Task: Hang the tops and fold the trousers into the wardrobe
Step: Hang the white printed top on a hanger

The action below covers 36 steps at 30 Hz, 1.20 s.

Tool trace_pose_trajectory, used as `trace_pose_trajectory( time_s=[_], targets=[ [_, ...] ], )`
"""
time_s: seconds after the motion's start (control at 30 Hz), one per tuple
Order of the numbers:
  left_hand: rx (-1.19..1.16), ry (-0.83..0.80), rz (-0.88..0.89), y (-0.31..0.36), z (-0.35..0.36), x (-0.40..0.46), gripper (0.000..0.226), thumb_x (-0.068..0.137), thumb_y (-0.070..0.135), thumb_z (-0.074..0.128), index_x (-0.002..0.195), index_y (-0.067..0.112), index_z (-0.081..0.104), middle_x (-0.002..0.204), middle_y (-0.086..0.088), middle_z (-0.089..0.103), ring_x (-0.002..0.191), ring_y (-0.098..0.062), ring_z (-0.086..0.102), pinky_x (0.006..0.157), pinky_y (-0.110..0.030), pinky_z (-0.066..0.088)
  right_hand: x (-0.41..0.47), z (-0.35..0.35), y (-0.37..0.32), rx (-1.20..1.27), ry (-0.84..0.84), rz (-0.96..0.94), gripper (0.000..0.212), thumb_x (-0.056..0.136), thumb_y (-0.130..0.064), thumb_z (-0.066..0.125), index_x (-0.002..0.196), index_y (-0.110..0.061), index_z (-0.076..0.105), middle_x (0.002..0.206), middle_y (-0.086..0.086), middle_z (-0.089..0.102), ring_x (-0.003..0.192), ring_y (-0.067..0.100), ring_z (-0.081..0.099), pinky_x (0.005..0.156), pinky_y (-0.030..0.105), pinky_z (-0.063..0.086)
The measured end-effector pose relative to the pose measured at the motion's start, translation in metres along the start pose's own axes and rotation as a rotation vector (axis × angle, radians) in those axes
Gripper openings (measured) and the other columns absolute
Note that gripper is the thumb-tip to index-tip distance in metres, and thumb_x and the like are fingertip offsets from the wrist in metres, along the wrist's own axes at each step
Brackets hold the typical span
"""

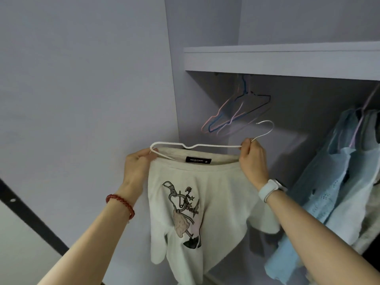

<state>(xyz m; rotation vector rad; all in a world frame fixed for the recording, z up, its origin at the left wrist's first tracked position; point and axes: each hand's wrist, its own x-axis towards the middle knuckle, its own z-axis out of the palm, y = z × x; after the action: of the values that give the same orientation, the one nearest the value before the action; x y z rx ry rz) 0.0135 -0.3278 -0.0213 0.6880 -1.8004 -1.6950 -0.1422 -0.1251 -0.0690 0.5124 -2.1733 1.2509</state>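
White wire hanger (205, 145) lies nearly level in front of the open wardrobe, its long axis running left to right between the two hands, its hook (266, 128) sticking out past the right hand and curling up toward the wardrobe interior. The left hand (138, 161) pinches the hanger's left shoulder end together with the collar of the cream knit top with a printed figure (185, 202); the right hand (251, 159) has its fingers curled round the hanger at the base of the hook, with the collar's other side. The top hangs down from the collar, below the shelf (281, 58).

Empty pink and blue wire hangers (236, 108) hang up and behind the hook, from under that shelf; the rail itself is hidden. Pale blue garments (339, 182) hang further right. The right hand is nearer the rail, so I judge the hook must swing upright and rise, led by that hand.
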Motion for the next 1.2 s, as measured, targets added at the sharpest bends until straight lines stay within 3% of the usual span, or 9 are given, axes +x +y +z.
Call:
trace_pose_trajectory(
  time_s=[0.1, 0.2, 0.3, 0.37, 0.53, 0.77, 0.93, 1.07, 1.2],
  targets=[
    [-0.014, -0.019, -0.04, 0.008, 0.004, 0.0, 0.023, 0.084, 0.0, 0.055, 0.069, 0.012, 0.068, 0.069, -0.003, 0.064, 0.068, -0.017, 0.057, 0.056, -0.017, 0.047, -0.001, -0.006, 0.002, 0.065, -0.036, 0.116, 0.038, 0.096, -0.012, 0.029, 0.08, 0.01, 0.056, 0.082, 0.024, 0.059, 0.078, 0.034, 0.053, 0.07, 0.036, 0.031],
    [-0.024, -0.115, -0.068, 0.018, 0.014, -0.004, 0.017, 0.087, 0.003, 0.057, 0.075, 0.009, 0.068, 0.073, -0.007, 0.062, 0.067, -0.018, 0.056, 0.059, -0.021, 0.048, -0.006, 0.0, 0.014, 0.261, -0.081, 0.45, 0.034, 0.097, -0.008, 0.032, 0.071, -0.007, 0.054, 0.082, 0.015, 0.055, 0.077, 0.024, 0.049, 0.072, 0.033, 0.036],
    [-0.093, -0.214, -0.088, 0.032, 0.028, -0.008, 0.012, 0.089, 0.007, 0.057, 0.083, 0.008, 0.067, 0.062, 0.002, 0.064, 0.057, -0.008, 0.061, 0.054, -0.016, 0.051, -0.016, 0.014, 0.024, 0.592, -0.035, 0.827, 0.036, 0.098, -0.013, 0.033, 0.067, -0.014, 0.049, 0.06, 0.005, 0.06, 0.064, 0.021, 0.052, 0.063, 0.03, 0.04],
    [-0.074, -0.256, -0.068, 0.041, 0.036, -0.008, 0.012, 0.089, 0.008, 0.057, 0.086, 0.006, 0.068, 0.069, -0.001, 0.066, 0.064, -0.011, 0.063, 0.059, -0.018, 0.053, -0.025, 0.021, 0.023, 0.685, -0.051, 0.892, 0.037, 0.099, -0.015, 0.03, 0.068, -0.011, 0.051, 0.048, -0.004, 0.062, 0.063, 0.021, 0.054, 0.063, 0.029, 0.042],
    [-0.025, -0.256, -0.054, 0.059, 0.045, -0.008, 0.018, 0.088, 0.007, 0.055, 0.075, 0.007, 0.068, 0.067, -0.003, 0.065, 0.057, -0.013, 0.061, 0.061, -0.023, 0.05, -0.032, 0.033, -0.004, 0.813, -0.039, 0.823, 0.032, 0.098, -0.009, 0.028, 0.073, -0.012, 0.048, 0.048, -0.002, 0.056, 0.054, 0.01, 0.056, 0.065, 0.025, 0.043],
    [0.112, -0.13, 0.105, 0.079, 0.04, -0.003, 0.017, 0.086, 0.014, 0.061, 0.072, 0.011, 0.069, 0.075, -0.006, 0.062, 0.067, -0.013, 0.056, 0.069, -0.025, 0.047, 0.004, 0.044, -0.044, 1.059, 0.149, 0.794, 0.03, 0.095, 0.003, 0.033, 0.076, -0.015, 0.047, 0.06, 0.002, 0.034, 0.035, 0.0, 0.037, 0.045, 0.017, 0.037],
    [0.078, -0.103, 0.178, 0.107, 0.025, 0.003, 0.017, 0.083, 0.011, 0.062, 0.086, -0.005, 0.067, 0.078, -0.011, 0.051, 0.069, -0.019, 0.045, 0.058, -0.025, 0.036, -0.01, 0.058, -0.037, 0.727, 0.006, 0.697, 0.028, 0.094, -0.001, 0.035, 0.076, -0.017, 0.05, 0.062, 0.006, 0.048, 0.061, 0.021, 0.05, 0.062, 0.032, 0.04],
    [0.365, 0.008, 0.251, 0.096, 0.001, 0.012, 0.02, 0.083, 0.01, 0.059, 0.071, -0.004, 0.064, 0.068, -0.006, 0.048, 0.063, -0.013, 0.04, 0.061, -0.026, 0.033, 0.003, 0.046, -0.031, 0.494, 0.03, 0.526, 0.021, 0.093, 0.002, 0.035, 0.099, 0.006, 0.056, 0.096, 0.022, 0.058, 0.094, 0.036, 0.055, 0.08, 0.035, 0.039],
    [0.488, 0.112, 0.218, 0.066, -0.018, 0.021, 0.016, 0.086, 0.014, 0.061, 0.073, 0.01, 0.071, 0.072, -0.004, 0.054, 0.069, -0.016, 0.043, 0.066, -0.027, 0.038, 0.016, 0.034, -0.036, 0.176, 0.052, 0.322, 0.021, 0.096, -0.006, 0.038, 0.102, 0.005, 0.055, 0.099, 0.029, 0.063, 0.091, 0.043, 0.057, 0.08, 0.039, 0.037]
  ],
)
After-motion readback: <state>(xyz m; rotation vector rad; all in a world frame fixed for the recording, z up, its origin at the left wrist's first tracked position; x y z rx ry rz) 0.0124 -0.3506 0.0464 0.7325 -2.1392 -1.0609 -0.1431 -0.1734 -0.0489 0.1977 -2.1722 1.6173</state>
